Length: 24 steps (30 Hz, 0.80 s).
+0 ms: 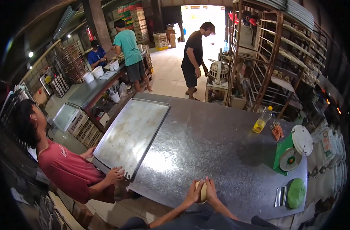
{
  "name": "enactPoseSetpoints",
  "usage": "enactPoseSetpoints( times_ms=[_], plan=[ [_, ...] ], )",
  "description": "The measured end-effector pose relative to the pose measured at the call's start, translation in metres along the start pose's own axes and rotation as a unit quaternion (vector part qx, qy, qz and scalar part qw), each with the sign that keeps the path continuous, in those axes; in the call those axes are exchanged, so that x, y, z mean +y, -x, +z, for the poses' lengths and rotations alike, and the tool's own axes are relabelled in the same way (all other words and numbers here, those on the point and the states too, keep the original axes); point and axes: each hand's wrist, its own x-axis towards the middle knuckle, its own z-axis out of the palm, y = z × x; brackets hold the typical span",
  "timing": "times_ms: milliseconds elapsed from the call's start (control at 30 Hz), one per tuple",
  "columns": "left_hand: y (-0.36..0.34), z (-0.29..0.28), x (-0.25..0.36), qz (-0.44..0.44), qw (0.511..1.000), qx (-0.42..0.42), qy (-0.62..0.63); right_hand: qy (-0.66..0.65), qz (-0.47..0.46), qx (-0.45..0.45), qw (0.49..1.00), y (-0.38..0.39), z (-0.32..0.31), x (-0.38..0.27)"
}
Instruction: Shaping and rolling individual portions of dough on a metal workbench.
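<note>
Near the front edge of the metal table (205, 130), my left hand (191, 193) and my right hand (212, 190) are cupped around a pale piece of dough (201, 192). The fingers of both hands close in on it from either side and partly hide it. To the right, a lump of green dough (296, 193) lies near the table's corner. Beside it are metal scrapers (280, 196). Farther back on that side stands a green weighing scale (288, 153) with a round white pan on top.
A large metal baking tray (132, 132) lies at the left; a person in red (73, 168) touches it. A bottle of yellow oil (262, 119) and thin orange sticks (276, 130) are at the back right. Tall racks (274, 57) and several other people stand beyond.
</note>
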Motion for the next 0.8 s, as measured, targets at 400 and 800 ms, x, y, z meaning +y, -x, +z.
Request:
enactPoseSetpoints(
  times_ms=[400, 800],
  plan=[
    [-0.012, -0.031, 0.008, -0.054, 0.979, 0.193, 0.03, 0.103, 0.154, -0.096, 0.978, -0.019, -0.053, 0.023],
    [0.005, -0.014, -0.001, -0.053, 0.986, 0.144, 0.063, -0.195, 0.212, -0.112, 0.951, 0.008, 0.006, 0.039]
  ],
)
